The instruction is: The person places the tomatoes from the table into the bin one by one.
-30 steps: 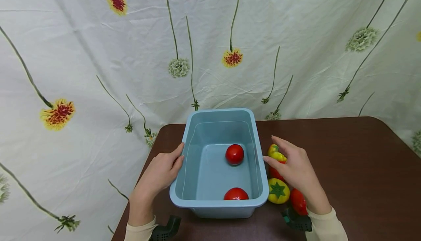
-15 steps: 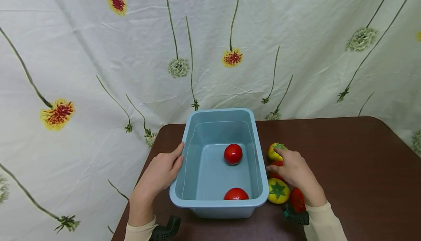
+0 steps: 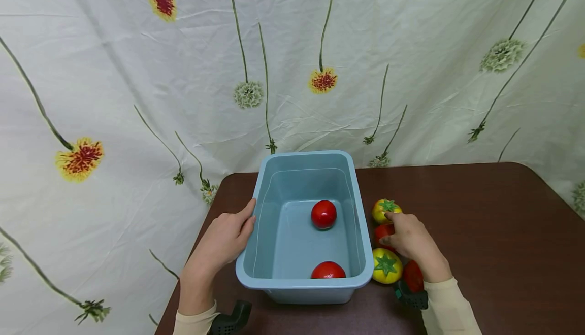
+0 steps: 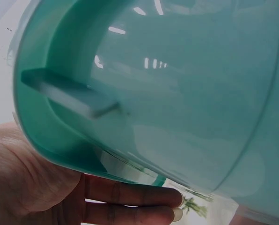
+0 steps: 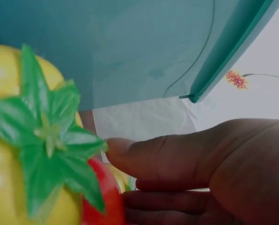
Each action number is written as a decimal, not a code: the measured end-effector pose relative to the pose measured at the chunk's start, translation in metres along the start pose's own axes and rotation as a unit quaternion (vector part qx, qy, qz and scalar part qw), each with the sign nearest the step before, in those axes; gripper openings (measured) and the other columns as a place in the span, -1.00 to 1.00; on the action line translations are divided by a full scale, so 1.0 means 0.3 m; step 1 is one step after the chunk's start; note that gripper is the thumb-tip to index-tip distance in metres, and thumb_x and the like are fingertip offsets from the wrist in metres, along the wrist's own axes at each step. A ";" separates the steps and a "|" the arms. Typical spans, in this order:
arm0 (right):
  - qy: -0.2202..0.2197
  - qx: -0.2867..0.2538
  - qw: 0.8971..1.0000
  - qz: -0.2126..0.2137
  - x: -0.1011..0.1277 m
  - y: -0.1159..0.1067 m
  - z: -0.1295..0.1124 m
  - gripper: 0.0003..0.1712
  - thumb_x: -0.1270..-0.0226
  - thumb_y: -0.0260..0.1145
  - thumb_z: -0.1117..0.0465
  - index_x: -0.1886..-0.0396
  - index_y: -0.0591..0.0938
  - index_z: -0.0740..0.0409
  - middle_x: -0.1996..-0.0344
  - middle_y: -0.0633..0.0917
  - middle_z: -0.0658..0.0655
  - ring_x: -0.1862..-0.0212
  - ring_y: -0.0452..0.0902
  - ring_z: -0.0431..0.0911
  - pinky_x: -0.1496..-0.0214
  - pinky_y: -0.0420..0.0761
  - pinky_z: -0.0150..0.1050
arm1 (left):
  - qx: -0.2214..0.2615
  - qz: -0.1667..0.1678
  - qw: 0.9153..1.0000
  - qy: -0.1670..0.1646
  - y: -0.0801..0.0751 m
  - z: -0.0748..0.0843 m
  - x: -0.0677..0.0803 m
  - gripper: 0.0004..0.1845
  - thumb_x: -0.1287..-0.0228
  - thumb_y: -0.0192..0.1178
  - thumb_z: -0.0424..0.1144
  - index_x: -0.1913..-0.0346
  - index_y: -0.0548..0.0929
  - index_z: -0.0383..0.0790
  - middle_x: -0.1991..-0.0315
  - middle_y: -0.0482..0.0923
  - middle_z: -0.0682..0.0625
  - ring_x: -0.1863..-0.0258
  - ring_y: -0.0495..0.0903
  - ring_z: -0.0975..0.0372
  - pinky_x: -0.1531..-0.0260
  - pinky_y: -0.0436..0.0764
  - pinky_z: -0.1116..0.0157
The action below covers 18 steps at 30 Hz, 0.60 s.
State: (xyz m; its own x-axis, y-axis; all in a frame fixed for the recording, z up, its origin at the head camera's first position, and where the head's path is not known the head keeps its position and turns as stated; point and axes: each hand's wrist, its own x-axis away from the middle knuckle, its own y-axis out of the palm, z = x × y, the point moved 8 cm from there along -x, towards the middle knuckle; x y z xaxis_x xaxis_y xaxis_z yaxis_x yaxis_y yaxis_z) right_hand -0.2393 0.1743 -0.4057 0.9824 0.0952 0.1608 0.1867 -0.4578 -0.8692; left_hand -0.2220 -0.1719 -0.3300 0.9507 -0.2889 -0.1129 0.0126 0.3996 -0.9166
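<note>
A light blue plastic bin [image 3: 303,282] stands on the table with two red tomatoes inside, one mid-floor [image 3: 323,214] and one partly hidden by the near rim [image 3: 328,270]. My left hand [image 3: 224,238] touches its left rim; in the left wrist view the fingers [image 4: 130,193] lie straight along the outside. On the bin's right, my right hand [image 3: 413,238] has thumb and fingers round a red tomato [image 3: 384,233], partly covered. Yellow tomatoes with green leaf tops lie beyond it [image 3: 383,209] and nearer [image 3: 387,266]. Another red piece [image 3: 413,276] lies under the right wrist.
The dark brown table [image 3: 493,243] extends to the right of the produce. A white cloth with printed flowers [image 3: 192,71] hangs behind the table and down its left side. Black devices are strapped to both wrists [image 3: 230,319].
My right hand came down from beside the bin's right rim to the red tomato outside it. The tomato in the middle of the bin rolled slightly left. My left hand stayed put.
</note>
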 end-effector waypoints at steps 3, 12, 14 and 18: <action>0.005 0.012 1.000 0.001 -0.005 0.004 0.014 -0.26 -0.09 0.50 0.18 -0.23 0.48 0.42 0.02 0.62 0.44 0.17 0.56 0.13 0.09 0.60 0.08 | 0.002 0.001 1.000 0.000 0.001 -0.001 0.001 -0.46 -0.48 -0.01 -0.20 -0.45 0.29 -0.26 0.64 0.39 0.08 0.72 0.31 0.31 0.62 0.35 0.36; 0.015 0.034 0.999 0.011 -0.012 0.006 0.052 -0.31 -0.06 0.50 0.24 -0.17 0.51 0.47 0.04 0.62 0.44 0.17 0.56 0.15 0.07 0.61 0.11 | 0.000 0.000 1.000 -0.005 0.003 -0.001 0.001 -0.46 -0.48 0.00 -0.20 -0.45 0.28 -0.25 0.65 0.39 0.08 0.73 0.31 0.31 0.64 0.34 0.35; 0.019 0.030 0.999 0.014 -0.012 0.003 0.061 -0.34 -0.05 0.51 0.24 -0.13 0.52 0.47 0.10 0.63 0.42 0.22 0.55 0.13 0.10 0.62 0.10 | 0.001 -0.001 1.000 -0.007 0.004 -0.002 0.001 -0.45 -0.48 0.00 -0.19 -0.45 0.28 -0.25 0.65 0.39 0.08 0.73 0.31 0.31 0.63 0.34 0.35; 0.030 0.016 0.999 0.012 -0.015 0.002 0.082 -0.39 -0.02 0.53 0.25 -0.06 0.55 0.44 0.17 0.64 0.37 0.27 0.53 0.11 0.13 0.62 0.11 | -0.001 0.000 1.000 -0.006 0.004 0.000 -0.001 -0.45 -0.47 0.00 -0.20 -0.45 0.28 -0.25 0.64 0.39 0.08 0.72 0.32 0.31 0.63 0.35 0.35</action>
State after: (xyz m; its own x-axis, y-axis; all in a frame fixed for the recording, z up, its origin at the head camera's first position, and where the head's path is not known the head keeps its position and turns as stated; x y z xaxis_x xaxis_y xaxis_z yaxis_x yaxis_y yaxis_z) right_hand -0.2438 0.1954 -0.4184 0.9857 0.0315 0.1658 0.1631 -0.4300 -0.8880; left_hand -0.2222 -0.1712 -0.3310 0.9541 -0.2789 -0.1092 0.0115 0.3985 -0.9171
